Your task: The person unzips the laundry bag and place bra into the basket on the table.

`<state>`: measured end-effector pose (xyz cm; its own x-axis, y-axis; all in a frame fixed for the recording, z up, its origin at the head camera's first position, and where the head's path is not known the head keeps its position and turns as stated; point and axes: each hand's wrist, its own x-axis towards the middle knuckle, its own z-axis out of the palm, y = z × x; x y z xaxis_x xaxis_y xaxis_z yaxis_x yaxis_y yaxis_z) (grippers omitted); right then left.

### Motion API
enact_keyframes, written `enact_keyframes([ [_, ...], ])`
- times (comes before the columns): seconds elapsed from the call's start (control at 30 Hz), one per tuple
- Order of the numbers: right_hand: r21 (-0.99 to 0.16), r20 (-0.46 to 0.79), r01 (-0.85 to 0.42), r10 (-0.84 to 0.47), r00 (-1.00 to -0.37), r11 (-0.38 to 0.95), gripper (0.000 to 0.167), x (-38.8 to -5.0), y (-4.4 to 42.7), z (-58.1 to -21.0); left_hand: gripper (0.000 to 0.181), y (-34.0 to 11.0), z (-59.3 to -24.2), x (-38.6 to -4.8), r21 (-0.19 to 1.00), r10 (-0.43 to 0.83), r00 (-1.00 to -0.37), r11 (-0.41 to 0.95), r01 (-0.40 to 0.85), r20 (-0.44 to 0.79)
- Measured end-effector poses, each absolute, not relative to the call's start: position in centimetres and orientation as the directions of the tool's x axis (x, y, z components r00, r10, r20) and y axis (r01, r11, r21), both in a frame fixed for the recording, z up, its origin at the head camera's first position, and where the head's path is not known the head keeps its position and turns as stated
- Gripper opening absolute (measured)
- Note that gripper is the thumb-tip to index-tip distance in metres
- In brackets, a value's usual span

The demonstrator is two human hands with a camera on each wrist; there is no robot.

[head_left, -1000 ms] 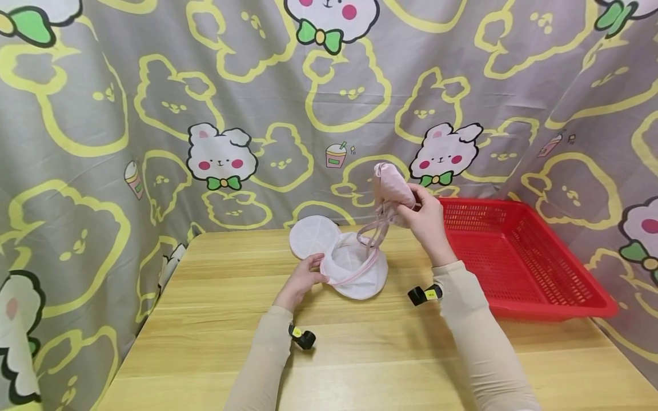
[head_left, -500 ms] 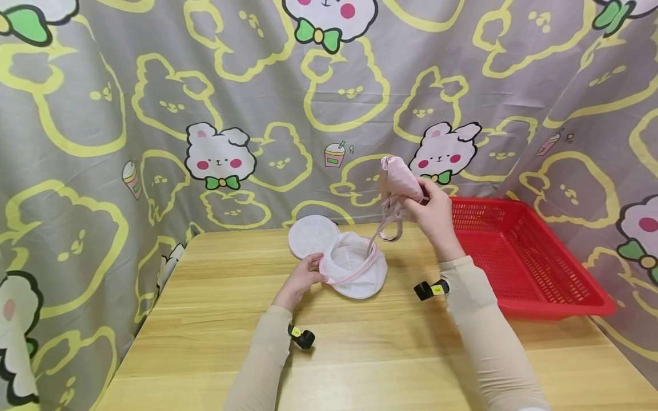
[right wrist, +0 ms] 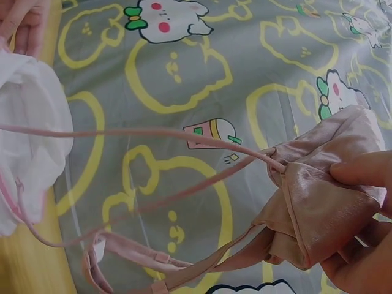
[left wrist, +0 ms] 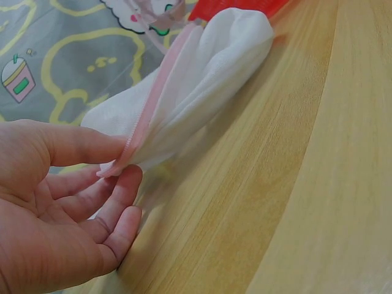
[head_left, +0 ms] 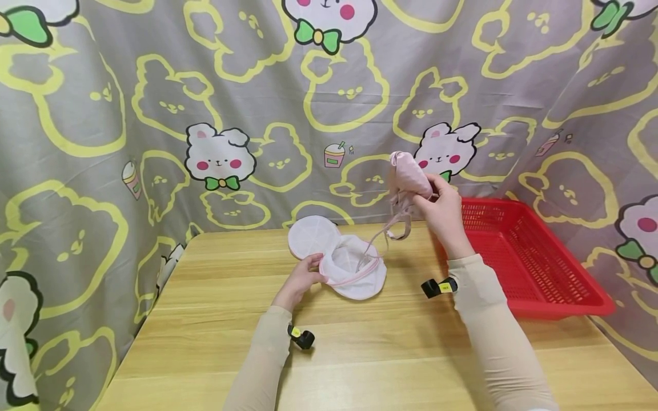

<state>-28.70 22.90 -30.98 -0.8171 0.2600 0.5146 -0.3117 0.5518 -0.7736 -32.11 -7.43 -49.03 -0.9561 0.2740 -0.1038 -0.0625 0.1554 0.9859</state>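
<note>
A white mesh laundry bag (head_left: 369, 289) with a pink zipper lies unzipped on the table, its round lid (head_left: 311, 235) folded back to the far left. At its near left edge my left hand (head_left: 300, 281) pinches the pink zipper edge (left wrist: 146, 116) between thumb and fingers. Raised above and right of the bag, my right hand (head_left: 446, 212) grips a folded pink satin bra (head_left: 411, 176) by its cup. From the bra, thin straps (right wrist: 165, 133) hang down, and some still reach into the bag's opening. A wider band with a slider dangles beside them.
To the right stands a red plastic basket (head_left: 519, 260) with perforated sides, close to my right forearm. Under everything is a wood-grain table (head_left: 216, 331). A grey curtain (head_left: 288, 97) with cartoon bears hangs behind and along both sides.
My right hand has lifted the bra up and to the right, drawing more of its straps out of the bag. The left hand stays at the bag's edge.
</note>
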Motion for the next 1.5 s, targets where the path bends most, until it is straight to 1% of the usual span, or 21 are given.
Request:
enact_keyframes([
  [0.23, -0.772, 0.523, -0.315, 0.270, -0.808, 0.552, 0.035, -28.6, 23.4, -30.8, 0.069, -7.4, -49.1, -32.1, 0.986, 0.273, -0.957, 0.159, -0.050, -0.093],
  [0.53, -0.764, 0.526, -0.311, 0.265, -0.808, 0.566, 0.040, -28.4, 24.1, -30.2, 0.069, -7.4, -48.8, -31.9, 0.986, 0.263, -0.960, 0.159, -0.058, -0.099],
  [0.87, -0.736, 0.520, -0.280, 0.250, -0.817, 0.616, 0.040, -27.7, 25.2, -29.3, 0.069, -7.5, -48.5, -31.8, 0.985, 0.269, -0.958, 0.161, -0.056, -0.098],
  [1.1, -0.713, 0.553, -0.292, 0.255, -0.793, 0.637, 0.038, -27.6, 26.3, -29.1, 0.069, -7.4, -49.0, -32.0, 0.985, 0.266, -0.959, 0.162, -0.056, -0.098],
  [1.33, -0.715, 0.550, -0.258, 0.295, -0.781, 0.649, 0.036, -27.5, 27.4, -28.8, 0.070, -7.4, -49.4, -32.2, 0.987, 0.274, -0.957, 0.149, -0.060, -0.099],
  [1.5, -0.721, 0.553, -0.265, 0.303, -0.776, 0.640, 0.038, -27.4, 28.0, -28.4, 0.070, -7.4, -49.4, -32.3, 0.987, 0.269, -0.958, 0.146, -0.063, -0.100],
])
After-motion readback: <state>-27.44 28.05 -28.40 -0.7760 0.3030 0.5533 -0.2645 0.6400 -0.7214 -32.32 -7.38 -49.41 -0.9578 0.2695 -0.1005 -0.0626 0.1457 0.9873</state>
